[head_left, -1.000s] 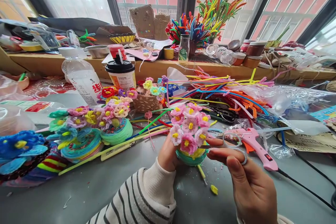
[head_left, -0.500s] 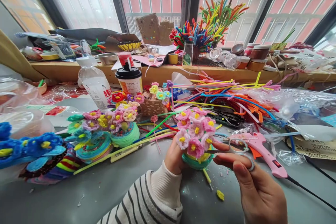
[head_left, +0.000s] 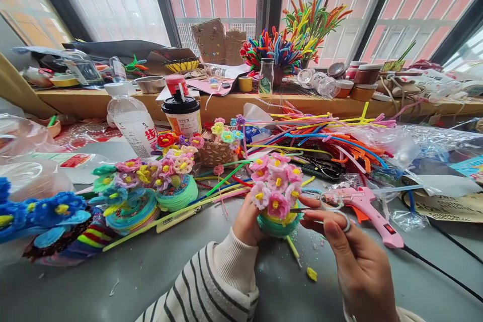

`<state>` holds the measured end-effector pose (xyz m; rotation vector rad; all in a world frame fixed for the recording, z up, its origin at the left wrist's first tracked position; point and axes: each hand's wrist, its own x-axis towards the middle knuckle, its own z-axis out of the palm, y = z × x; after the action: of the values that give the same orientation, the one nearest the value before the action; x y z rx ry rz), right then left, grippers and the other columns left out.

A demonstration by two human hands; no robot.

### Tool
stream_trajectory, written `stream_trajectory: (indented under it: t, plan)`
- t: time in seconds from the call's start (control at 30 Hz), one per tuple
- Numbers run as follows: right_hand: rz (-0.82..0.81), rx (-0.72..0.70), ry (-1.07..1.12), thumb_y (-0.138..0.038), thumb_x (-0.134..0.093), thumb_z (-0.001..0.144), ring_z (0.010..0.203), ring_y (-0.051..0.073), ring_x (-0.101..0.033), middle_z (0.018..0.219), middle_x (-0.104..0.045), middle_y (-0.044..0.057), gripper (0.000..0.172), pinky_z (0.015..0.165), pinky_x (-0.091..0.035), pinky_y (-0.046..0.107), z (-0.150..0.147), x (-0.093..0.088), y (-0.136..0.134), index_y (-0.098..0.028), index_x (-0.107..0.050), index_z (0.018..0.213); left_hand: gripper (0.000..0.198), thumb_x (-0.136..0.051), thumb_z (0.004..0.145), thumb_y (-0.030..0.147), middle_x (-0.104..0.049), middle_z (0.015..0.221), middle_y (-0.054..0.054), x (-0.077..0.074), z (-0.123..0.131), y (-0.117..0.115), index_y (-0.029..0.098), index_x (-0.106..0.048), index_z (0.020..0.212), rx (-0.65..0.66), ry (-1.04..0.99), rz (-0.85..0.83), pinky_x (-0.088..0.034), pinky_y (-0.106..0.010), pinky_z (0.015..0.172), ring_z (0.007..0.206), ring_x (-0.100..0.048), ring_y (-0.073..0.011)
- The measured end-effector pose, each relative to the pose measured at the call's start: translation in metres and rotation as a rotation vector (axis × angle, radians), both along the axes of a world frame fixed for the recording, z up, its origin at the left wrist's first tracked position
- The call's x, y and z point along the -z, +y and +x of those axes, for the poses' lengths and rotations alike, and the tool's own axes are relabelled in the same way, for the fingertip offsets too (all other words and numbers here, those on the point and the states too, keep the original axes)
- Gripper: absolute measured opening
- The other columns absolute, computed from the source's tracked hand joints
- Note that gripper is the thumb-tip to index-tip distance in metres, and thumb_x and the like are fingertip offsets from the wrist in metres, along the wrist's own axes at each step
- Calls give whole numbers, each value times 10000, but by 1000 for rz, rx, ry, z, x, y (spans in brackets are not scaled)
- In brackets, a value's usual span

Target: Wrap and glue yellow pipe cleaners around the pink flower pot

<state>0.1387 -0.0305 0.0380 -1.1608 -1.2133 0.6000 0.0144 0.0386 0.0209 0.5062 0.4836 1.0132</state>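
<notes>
Pink and white fuzzy flowers with yellow centres (head_left: 277, 182) rise from a round green base (head_left: 277, 226). My left hand (head_left: 247, 221) grips this flower pot from its left side, its fingers partly hidden behind the blooms. On the right, my right hand (head_left: 350, 246) has its fingers in the loops of small scissors (head_left: 332, 202). The scissors' blades point left and reach the lower right edge of the flowers, where the tips are hidden. A yellow-green stem piece (head_left: 293, 250) and a yellow scrap (head_left: 311, 274) lie on the grey table just below the pot.
A pink glue gun (head_left: 372, 214) lies at the right, its black cord trailing. Finished flower pots (head_left: 177, 196) stand at the left. Behind are a pile of pipe cleaners (head_left: 324, 136), a bottle (head_left: 132, 123), a coffee cup (head_left: 183, 118) and a woven basket (head_left: 217, 153).
The whole view has shifted slightly, so everything sits a little further left. My right hand with the scissors is slightly closer to the flowers, and more of its sleeve shows.
</notes>
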Motion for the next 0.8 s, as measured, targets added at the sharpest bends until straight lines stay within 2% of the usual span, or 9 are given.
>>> stream_trajectory:
  t: [0.07, 0.2, 0.33, 0.43, 0.57, 0.63, 0.7, 0.8]
  plan:
    - [18, 17, 125, -259, -439, 778, 905, 206, -558, 1002, -596, 76, 202, 684, -515, 314, 2, 3, 2, -195, -615, 855, 468, -613, 647, 297, -588, 1043, -67, 3, -1, 1, 170, -497, 1082, -17, 10, -36, -408, -369, 858, 1075, -445, -271]
    - [32, 32, 282, -266, -436, 784, 1028, 224, -483, 1086, -550, 77, 201, 752, -491, 349, 8, 6, 7, -187, -601, 869, 475, -518, 722, 335, -564, 1078, -96, -1, -5, 3, 157, -433, 1154, 36, 26, -81, -468, -384, 758, 1041, -474, -286]
    - [54, 59, 321, -287, -405, 800, 958, 209, -526, 1043, -570, 80, 235, 726, -495, 349, 13, 3, 10, -181, -598, 881, 443, -430, 774, 338, -591, 1031, -95, -4, -10, 4, 132, -419, 1167, -5, 59, -137, -503, -350, 664, 967, -532, -264]
    - [42, 70, 270, -310, -366, 814, 907, 201, -543, 1006, -584, 93, 282, 668, -492, 322, 19, 4, 10, -165, -601, 873, 459, -443, 774, 312, -614, 989, -54, -4, -12, 3, 179, -367, 1207, -72, 66, -141, -495, -328, 702, 921, -562, -227]
    - [0, 17, -7, -317, -368, 811, 669, 142, -548, 845, -620, 72, 293, 510, -434, 256, 31, 13, 3, -171, -619, 773, 472, -446, 776, 327, -629, 953, -61, -1, -18, 0, 182, -356, 1216, -55, 32, -115, -457, -325, 786, 924, -562, -215]
    - [11, 3, -213, -297, -372, 810, 608, 125, -522, 768, -616, 49, 269, 523, -422, 262, 37, 17, -2, -187, -616, 783, 484, -456, 770, 333, -623, 967, -77, 1, -23, -2, 161, -364, 1213, -33, -3, -94, -438, -333, 817, 953, -546, -224]
    - [56, -13, -461, -269, -406, 796, 665, 138, -526, 752, -607, 35, 211, 607, -430, 284, 44, 20, -8, -203, -607, 814, 499, -462, 766, 333, -616, 981, -84, 4, -30, -3, 158, -353, 1220, -3, -18, -73, -426, -345, 832, 960, -541, -232]
    - [137, -111, -874, -250, -491, 749, 769, 165, -518, 779, -604, 35, 135, 681, -425, 302, 52, 22, -17, -211, -607, 807, 494, -432, 779, 333, -621, 967, -89, 9, -39, -7, 169, -328, 1233, 67, -24, -30, -427, -374, 819, 925, -560, -239]
